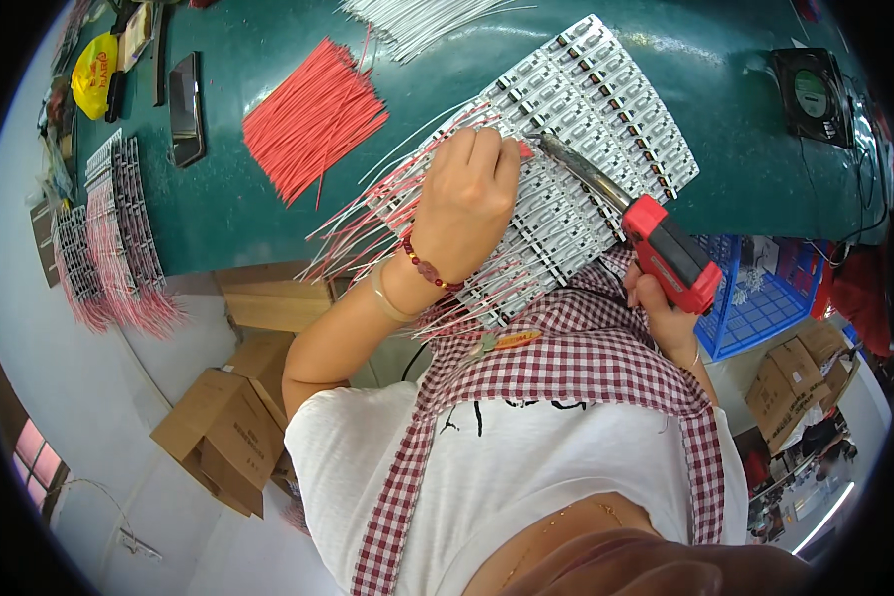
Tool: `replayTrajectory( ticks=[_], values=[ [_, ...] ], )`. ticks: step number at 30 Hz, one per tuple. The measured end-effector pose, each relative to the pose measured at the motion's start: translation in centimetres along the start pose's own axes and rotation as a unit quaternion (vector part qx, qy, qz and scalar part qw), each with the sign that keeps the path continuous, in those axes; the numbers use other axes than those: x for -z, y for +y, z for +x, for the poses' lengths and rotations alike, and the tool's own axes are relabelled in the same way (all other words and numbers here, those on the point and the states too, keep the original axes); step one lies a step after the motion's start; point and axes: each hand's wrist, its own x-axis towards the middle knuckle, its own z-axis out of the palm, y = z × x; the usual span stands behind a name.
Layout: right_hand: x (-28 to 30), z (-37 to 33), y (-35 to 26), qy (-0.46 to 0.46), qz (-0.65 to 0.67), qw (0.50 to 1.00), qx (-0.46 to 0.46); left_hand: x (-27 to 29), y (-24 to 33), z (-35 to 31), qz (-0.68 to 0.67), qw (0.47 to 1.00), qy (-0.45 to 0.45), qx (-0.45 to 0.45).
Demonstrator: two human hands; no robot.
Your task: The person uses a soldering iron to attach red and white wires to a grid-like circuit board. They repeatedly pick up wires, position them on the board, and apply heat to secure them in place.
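A red-and-black soldering gun [673,256] is gripped in my right hand [666,316], its metal barrel slanting up to the left. The tip reaches a panel of small grey-white circuit boards [581,114], which lies tilted over the near table edge. My left hand [470,194] rests over the panel's left part with fingers curled in a pinch close to the tip. Something small and red shows at those fingertips, too small to name. Red and white wires [377,217] fan out leftward from the panel, partly hidden under that hand.
On the green table [219,223] lie a pile of red wires [313,119], a bundle of white wires [412,22], a phone [186,109] and a black fan [813,97]. Wired panels [119,223] hang over the left edge. A blue crate [750,298] stands at right, cardboard boxes [223,432] below.
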Motion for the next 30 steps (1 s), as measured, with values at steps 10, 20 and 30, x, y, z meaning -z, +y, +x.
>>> replayTrajectory(
  ticks=[10,20,30],
  values=[
    [0.3,0.1,-2.0,-0.029,0.062,0.995,-0.068,0.2,0.1,0.1,0.006,1.000,-0.014,0.003],
    [0.6,0.1,-1.5,0.002,0.166,0.985,-0.042,0.2,0.3,0.2,0.028,0.999,-0.026,-0.002],
    [0.1,0.0,0.1,-0.025,0.048,0.998,-0.021,-0.4,-0.2,0.2,0.040,0.998,0.011,-0.039]
  ],
)
